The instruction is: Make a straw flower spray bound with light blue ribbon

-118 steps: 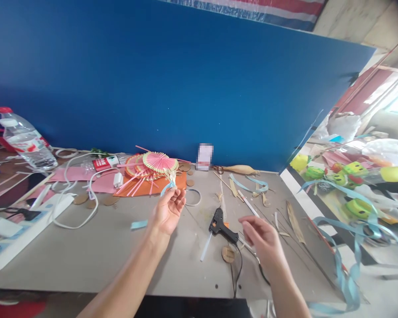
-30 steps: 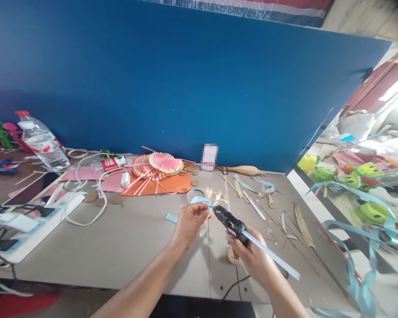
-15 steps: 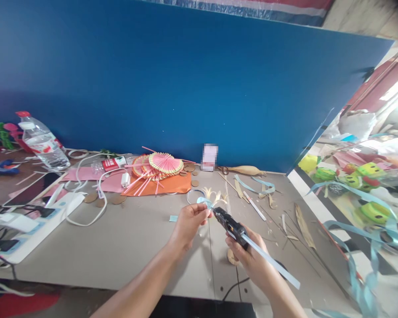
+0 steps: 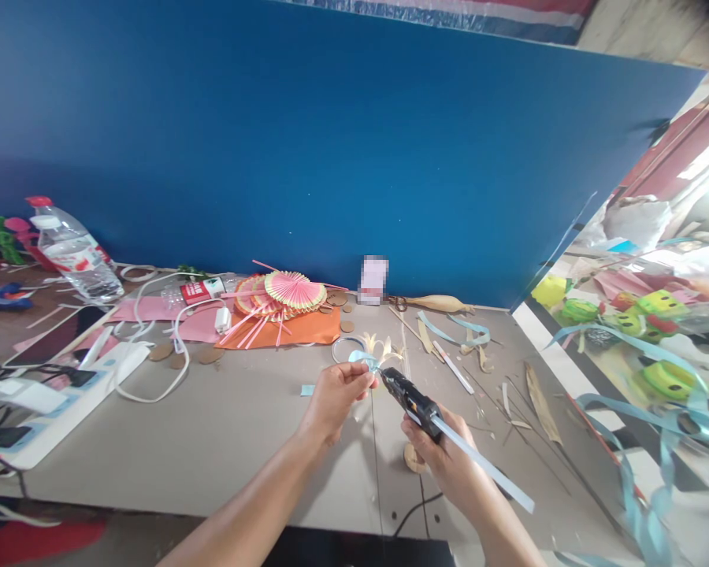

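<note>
My left hand (image 4: 332, 400) is closed in a pinch on a small straw-coloured leaf flower with a light blue ribbon (image 4: 371, 354) wound at its base. My right hand (image 4: 445, 455) grips a black hot glue gun (image 4: 410, 398), its nozzle touching the ribbon beside my left fingers. A pale glue stick (image 4: 485, 466) sticks out of the gun's back toward the lower right. Both hands hover above the grey table (image 4: 224, 441).
A stack of pink paper fans (image 4: 283, 294) lies on orange paper behind. A water bottle (image 4: 71, 250), a white power strip (image 4: 47, 398) and cables sit on the left. Leaf strips and blue ribbon scraps (image 4: 458, 331) litter the right; long ribbons (image 4: 644, 441) trail at the far right.
About four seconds ago the glue gun lay on the table and my right hand was free. Over the last second both hands have barely moved, nozzle staying at the ribbon.
</note>
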The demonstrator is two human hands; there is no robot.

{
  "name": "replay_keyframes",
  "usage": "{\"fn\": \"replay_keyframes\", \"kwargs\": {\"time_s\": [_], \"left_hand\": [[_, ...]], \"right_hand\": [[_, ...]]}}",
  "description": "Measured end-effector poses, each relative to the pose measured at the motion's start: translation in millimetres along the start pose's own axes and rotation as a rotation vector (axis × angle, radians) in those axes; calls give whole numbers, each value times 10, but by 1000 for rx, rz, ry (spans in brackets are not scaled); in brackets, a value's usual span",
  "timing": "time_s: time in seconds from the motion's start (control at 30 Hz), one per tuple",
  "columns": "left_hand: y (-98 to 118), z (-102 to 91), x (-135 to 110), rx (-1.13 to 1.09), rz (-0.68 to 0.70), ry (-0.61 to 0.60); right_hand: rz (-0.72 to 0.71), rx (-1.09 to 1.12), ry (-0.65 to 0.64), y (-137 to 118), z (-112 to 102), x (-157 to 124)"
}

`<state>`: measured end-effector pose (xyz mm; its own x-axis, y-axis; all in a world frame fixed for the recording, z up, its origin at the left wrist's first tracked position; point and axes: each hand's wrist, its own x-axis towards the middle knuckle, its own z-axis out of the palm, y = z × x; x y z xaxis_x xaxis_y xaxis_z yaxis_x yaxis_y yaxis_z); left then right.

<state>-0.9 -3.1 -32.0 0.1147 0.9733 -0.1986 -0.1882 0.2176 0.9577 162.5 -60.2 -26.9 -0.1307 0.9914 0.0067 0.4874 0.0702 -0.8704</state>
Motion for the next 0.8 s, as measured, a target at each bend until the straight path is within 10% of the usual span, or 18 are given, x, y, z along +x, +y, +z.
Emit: {"fn": "replay_keyframes", "kwargs": {"time_s": [0.8], "left_hand": [[-24,21,1,46,41,11]], "right_hand": [[23,-79,25,8,4,-10]]}}
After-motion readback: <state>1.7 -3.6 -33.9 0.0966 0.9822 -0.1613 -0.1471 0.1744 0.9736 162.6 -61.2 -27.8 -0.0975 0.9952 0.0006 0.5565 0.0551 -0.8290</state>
